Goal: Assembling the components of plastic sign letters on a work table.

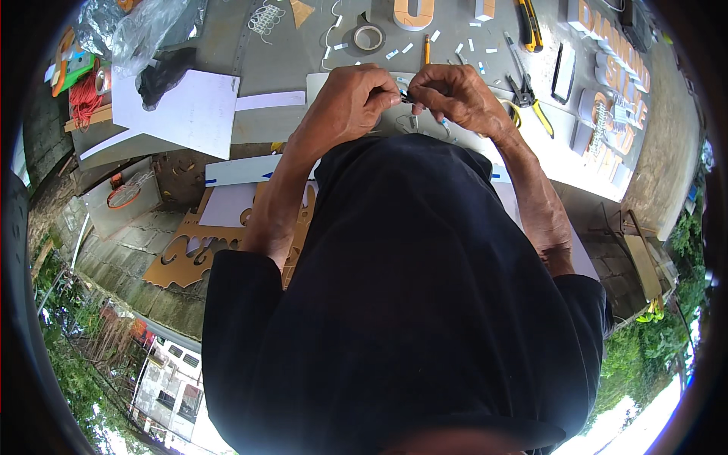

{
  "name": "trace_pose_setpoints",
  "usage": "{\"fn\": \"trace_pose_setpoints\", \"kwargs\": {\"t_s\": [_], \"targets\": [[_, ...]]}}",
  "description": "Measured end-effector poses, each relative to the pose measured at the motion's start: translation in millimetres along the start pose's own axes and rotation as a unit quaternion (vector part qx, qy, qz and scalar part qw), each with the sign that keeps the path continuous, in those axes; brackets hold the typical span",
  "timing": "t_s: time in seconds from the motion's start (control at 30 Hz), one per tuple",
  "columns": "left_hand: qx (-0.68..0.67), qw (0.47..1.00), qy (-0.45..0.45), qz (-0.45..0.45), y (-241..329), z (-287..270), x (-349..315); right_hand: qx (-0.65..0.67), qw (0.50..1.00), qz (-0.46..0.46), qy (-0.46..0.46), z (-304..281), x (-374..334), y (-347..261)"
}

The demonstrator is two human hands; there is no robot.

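Observation:
Both my hands meet over the near edge of the table, just in front of my body. The fingers of my left hand (350, 100) are pinched together. Facing it, my right hand (461, 97) pinches too, its fingertips almost touching the left's. A small dark piece (407, 98) shows between the fingertips, too small to name. Thin pale wires hang below and around the fingers. Beyond the hands lie a roll of tape (369, 38) and a pencil (427, 53). Pliers with yellow and black handles (523, 92) lie right of my right hand.
Further right are a phone (563, 72), a yellow box cutter (531, 27) and several block letters (607, 95). Small white strips lie scattered beyond the hands. At left are white sheets (186, 114), a black plastic bag (163, 76) and red cord (86, 97). Cut-out brown board (178, 262) sits below the table.

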State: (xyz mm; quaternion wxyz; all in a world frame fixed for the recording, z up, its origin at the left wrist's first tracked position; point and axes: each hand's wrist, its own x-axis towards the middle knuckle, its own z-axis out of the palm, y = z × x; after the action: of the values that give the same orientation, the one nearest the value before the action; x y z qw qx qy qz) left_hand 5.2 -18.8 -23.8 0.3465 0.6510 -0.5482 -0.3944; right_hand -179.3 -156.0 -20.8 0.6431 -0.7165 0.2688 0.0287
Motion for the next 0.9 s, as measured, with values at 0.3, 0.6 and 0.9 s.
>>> {"fn": "trace_pose_setpoints", "kwargs": {"t_s": [0.3, 0.6, 0.9], "targets": [[0.002, 1.000, -0.007, 0.002, -3.9, 3.0, 0.8, -0.045, 0.996, 0.036, 0.071, 4.2, -2.7, -6.7], [-0.039, 0.999, 0.017, -0.023, -14.3, 6.6, 0.6, 0.009, 0.999, 0.023, 0.030, 4.7, -4.2, -0.7], [-0.093, 0.992, 0.014, -0.079, -17.5, 9.2, -3.4, -0.004, 0.999, 0.017, 0.050, 9.4, -5.5, 9.5]]}}
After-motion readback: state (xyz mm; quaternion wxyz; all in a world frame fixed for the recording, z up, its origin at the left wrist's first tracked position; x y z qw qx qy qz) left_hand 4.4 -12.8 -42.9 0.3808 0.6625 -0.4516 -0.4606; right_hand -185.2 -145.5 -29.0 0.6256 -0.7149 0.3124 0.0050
